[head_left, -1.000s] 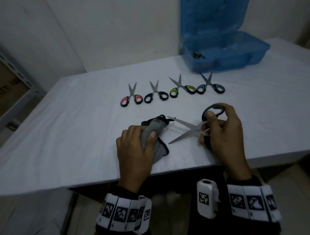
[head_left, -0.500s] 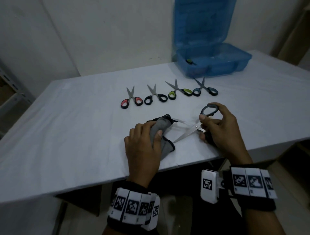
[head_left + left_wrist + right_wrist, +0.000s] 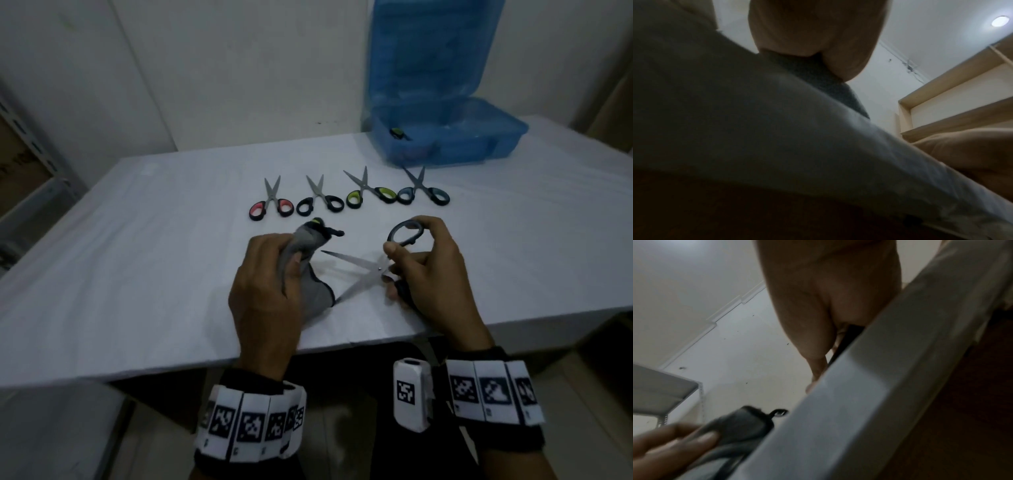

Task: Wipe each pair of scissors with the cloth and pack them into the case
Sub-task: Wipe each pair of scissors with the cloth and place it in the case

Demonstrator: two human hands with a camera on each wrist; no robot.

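Over table (image 3: 137, 274), hands gripping cloth (image 3: 310, 236), scissors (image 3: 370, 270)

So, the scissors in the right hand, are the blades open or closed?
Open. The scissors held by the right hand show two blades spread in a V, tips far apart, pointing toward the cloth.

Both wrists behind fingers: black cuffs w/ white bands (image 3: 251, 423) of sq. black-white code tags. Right wrist also has white box (image 3: 409, 394) w/ one code tag. Hands bare.

Right hand (image 3: 828, 293) above table edge (image 3: 849, 394); left hand (image 3: 670, 446) grips cloth (image 3: 740, 425).
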